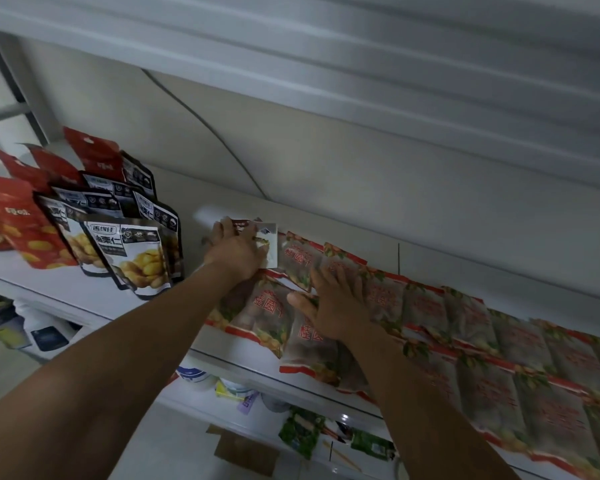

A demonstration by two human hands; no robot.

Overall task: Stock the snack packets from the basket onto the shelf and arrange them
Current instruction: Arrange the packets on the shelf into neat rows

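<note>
Rows of translucent snack packets with red edges and red lettering lie flat and overlapping on the white shelf, in two lines that run from the middle off to the right. The right hand rests on them near their left end, its grip open, with fingers spread and straight, palm down on the packets.

The left hand reaches further back, just beside the first packet of the rear line. It lies on a small white packet with a dark red top that sits flat at the back of the shelf. Its fingers are spread over that packet and look straight, so the grip is open and presses rather than holds.

Left of the hands, black-and-white standing pouches printed with yellow kernels are upright in staggered rows, and red standing pouches stand beside and behind them. On a lower shelf, green packets show dimly.
</note>
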